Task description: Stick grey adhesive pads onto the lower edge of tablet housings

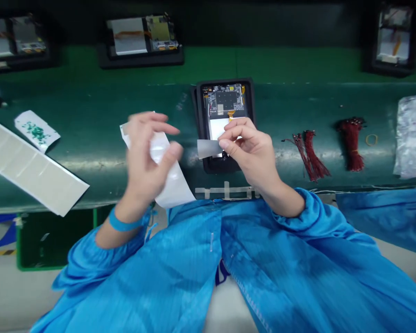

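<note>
the film [206, 149], a small translucent piece, is located over the lower left part of the device [225, 99], its right end pinched between thumb and fingertips of the right hand [251, 145]. contact between film and device cannot be determined. the device sits in a black tray [251, 101], with its circuit board at the far end and a white block, partly covered by the right hand, at the near end. the left hand [147, 152] is open and blurred, thumb apart from the fingers, above a white strip [176, 187]; whether it touches the strip cannot be determined. tape [227, 190] is fixed to the bench [100, 152] on the near side of the tray. to the right, in order, lie two bundles of red wires [354, 143], a rubber band [376, 139] and a clear bag [414, 136]. to the far left lie a long sheet [38, 166] and, just beside it, a paper [27, 121] bearing green bits [37, 132]. beyond the bench edge, more devices [130, 36] rest in black trays.
</note>
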### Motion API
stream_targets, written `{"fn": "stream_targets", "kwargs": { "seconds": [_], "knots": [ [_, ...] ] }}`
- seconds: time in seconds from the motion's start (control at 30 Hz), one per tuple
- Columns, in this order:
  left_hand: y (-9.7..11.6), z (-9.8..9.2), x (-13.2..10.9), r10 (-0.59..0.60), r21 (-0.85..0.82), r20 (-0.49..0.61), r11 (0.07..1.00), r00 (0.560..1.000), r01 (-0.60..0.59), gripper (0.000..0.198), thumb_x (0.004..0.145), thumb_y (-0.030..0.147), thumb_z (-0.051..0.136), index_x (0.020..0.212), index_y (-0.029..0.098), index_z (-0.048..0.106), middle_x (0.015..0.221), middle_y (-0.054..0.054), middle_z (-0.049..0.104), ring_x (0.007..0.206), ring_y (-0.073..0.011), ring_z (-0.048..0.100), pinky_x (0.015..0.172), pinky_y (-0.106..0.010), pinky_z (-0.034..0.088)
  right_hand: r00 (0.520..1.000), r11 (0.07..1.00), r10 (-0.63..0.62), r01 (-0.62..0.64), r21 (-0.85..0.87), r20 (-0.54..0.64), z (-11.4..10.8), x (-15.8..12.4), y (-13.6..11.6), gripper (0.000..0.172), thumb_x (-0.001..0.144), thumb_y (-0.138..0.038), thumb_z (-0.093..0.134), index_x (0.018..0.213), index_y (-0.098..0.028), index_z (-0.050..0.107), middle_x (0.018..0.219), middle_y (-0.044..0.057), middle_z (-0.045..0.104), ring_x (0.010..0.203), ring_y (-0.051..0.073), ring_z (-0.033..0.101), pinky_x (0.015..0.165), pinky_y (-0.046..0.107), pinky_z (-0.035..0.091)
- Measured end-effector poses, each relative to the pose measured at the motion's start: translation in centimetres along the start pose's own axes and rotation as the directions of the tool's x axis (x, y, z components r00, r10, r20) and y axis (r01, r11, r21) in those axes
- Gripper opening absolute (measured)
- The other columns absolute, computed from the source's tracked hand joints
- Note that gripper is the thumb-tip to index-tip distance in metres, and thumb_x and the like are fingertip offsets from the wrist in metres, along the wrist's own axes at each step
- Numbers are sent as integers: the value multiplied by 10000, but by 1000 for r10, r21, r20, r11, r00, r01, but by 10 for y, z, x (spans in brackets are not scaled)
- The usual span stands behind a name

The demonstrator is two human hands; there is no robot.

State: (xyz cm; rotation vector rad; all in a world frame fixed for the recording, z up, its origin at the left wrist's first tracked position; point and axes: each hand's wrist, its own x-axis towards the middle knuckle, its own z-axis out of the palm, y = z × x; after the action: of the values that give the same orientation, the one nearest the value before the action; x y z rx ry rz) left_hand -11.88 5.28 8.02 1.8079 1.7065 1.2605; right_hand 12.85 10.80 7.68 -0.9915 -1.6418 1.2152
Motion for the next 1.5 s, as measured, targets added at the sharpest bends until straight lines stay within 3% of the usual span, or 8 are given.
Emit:
{"fn": "stream_targets", "kwargs": {
  "seconds": [0.13, 0.3, 0.37, 0.5, 0.6, 0.83, 1.3, 1.5],
  "knots": [
    [36, 43, -17, 13, -129, 77, 992, 997, -3, 267, 1018, 473, 750, 940, 231, 671, 1224, -86, 674, 1197, -286, 649, 1060, -515, 542, 995, 993, -92, 88, -80, -41, -3, 0, -2, 300, 1025, -527, 743, 935, -243, 773, 1126, 63, 678, 1087, 209, 655, 767, 340, 548],
    [18, 48, -19, -9, -100, 11, 995, 1000, 11, 134, 999, 306, 779, 911, 240, 702, 1134, -61, 665, 1131, -266, 671, 998, -499, 567, 956, 958, -142, 69, -277, -255, -34, 7, -2, 361, 1060, -586, 669, 947, -246, 720, 1099, 80, 674, 997, 206, 648, 788, 354, 565],
    [8, 44, -21, -34, -92, -33, 995, 999, 31, 85, 1024, 335, 753, 1014, 259, 717, 1163, -67, 662, 1154, -278, 670, 964, -501, 577, 978, 965, -53, -2, -263, -201, -43, 5, 4, 350, 1030, -578, 719, 922, -245, 711, 980, 51, 693, 873, 179, 642, 726, 333, 543],
    [-5, 48, -30, -51, -131, -22, 990, 998, 47, 395, 1061, 406, 689, 1433, 313, 595, 1344, -84, 645, 1231, -297, 674, 945, -495, 588, 977, 965, 214, -210, -158, 9, -36, -11, 24, 296, 959, -470, 805, 840, -211, 724, 730, -14, 687, 653, 129, 613, 636, 305, 487],
    [-8, 59, -38, 10, -102, -1, 995, 1000, -10, 543, 1063, 443, 664, 1551, 300, 472, 1403, -117, 631, 1276, -315, 674, 989, -501, 579, 958, 941, 287, -285, -185, -17, -24, -19, 34, 199, 939, -368, 774, 846, -195, 745, 714, -13, 704, 631, 124, 611, 643, 305, 484],
    [-6, 77, -48, 126, -60, 74, 991, 989, -121, 557, 1075, 349, 624, 1587, 245, 432, 1340, -137, 666, 1261, -323, 635, 1072, -518, 535, 952, 925, 304, -301, -233, -25, -19, -16, 33, 153, 931, -311, 729, 832, -196, 724, 712, -12, 701, 627, 124, 616, 654, 303, 489],
    [-6, 84, -53, 287, 108, 218, 943, 933, -316, 552, 1034, 246, 622, 1575, 193, 526, 1333, -150, 732, 1249, -343, 630, 1041, -505, 431, 968, 878, 249, -238, -415, -28, -14, -15, 29, 88, 937, -207, 669, 856, -193, 702, 740, -1, 732, 661, 136, 656, 689, 288, 493],
    [-7, 86, -55, 296, 133, 231, 934, 927, -332, 677, 1037, 224, 612, 1674, 182, 385, 1341, -132, 765, 1253, -341, 606, 1075, -503, 408, 974, 743, 218, -129, -657, 55, -7, -16, 26, 110, 987, -164, 585, 896, -189, 642, 812, 31, 724, 732, 161, 636, 717, 303, 433]
  ]
}}
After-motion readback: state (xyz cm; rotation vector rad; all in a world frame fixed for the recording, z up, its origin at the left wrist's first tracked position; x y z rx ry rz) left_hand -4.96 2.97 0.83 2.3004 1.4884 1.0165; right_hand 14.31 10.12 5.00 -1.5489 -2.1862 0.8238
